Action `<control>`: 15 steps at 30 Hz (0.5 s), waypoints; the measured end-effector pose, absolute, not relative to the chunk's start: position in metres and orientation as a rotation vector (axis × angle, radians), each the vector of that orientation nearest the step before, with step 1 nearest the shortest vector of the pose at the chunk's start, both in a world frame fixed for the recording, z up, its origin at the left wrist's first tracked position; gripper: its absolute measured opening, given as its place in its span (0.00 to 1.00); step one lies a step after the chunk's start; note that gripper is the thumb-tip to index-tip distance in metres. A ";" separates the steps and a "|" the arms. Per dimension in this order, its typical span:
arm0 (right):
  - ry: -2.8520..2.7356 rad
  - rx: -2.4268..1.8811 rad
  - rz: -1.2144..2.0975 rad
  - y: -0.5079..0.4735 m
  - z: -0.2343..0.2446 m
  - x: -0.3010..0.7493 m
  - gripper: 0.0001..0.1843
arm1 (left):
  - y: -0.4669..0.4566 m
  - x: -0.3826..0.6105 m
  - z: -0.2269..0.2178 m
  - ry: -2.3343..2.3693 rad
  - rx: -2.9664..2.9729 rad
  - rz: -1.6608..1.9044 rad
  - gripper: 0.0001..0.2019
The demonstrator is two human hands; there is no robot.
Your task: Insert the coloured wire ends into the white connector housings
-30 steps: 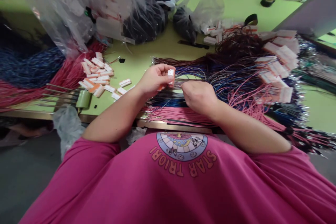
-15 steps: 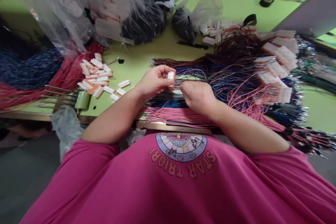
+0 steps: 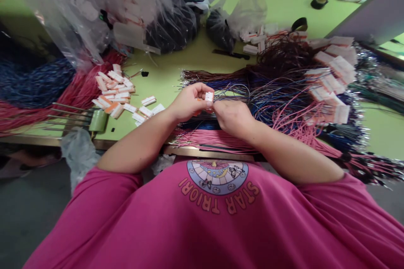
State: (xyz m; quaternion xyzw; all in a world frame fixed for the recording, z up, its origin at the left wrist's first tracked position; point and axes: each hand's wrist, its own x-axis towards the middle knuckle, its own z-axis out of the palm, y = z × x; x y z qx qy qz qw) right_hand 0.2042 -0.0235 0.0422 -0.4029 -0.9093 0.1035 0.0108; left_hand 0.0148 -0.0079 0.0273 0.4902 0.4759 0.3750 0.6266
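My left hand (image 3: 189, 103) is closed on a small white connector (image 3: 208, 96) with an orange side, held above the wire bundles. My right hand (image 3: 235, 115) is curled in a pinch and touches the connector's right side; what its fingertips hold is hidden, likely a thin wire. Under both hands lie rows of pink wires (image 3: 214, 138), blue wires (image 3: 202, 125) and brown wires (image 3: 221, 75) spread across the green table (image 3: 176, 71).
A heap of loose white-and-orange connectors (image 3: 115, 90) lies to the left. Wired connectors (image 3: 331, 80) sit on tangled wires at right. Plastic bags (image 3: 132, 12) of parts stand behind. Tape rolls (image 3: 318, 2) lie far back. A green comb tool (image 3: 97, 119) rests by the front edge.
My left hand lowered the connector slightly and moved it right. My right hand rose from the wires to meet it, so both hands now touch.
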 end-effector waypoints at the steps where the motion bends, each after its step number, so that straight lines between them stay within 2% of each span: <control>1: -2.800 -1.272 0.368 -0.023 0.040 0.204 0.17 | -0.008 0.016 0.028 1.103 1.126 0.866 0.23; 9: -2.484 -1.270 0.647 -0.018 0.036 0.204 0.13 | -0.006 0.010 0.029 1.056 1.130 0.910 0.21; 13: -2.122 -1.159 0.828 -0.017 0.061 0.228 0.09 | -0.006 0.007 0.024 0.872 1.108 0.888 0.29; 15: -1.804 -1.170 0.882 -0.014 0.077 0.260 0.07 | -0.004 0.008 0.019 0.866 1.093 0.763 0.28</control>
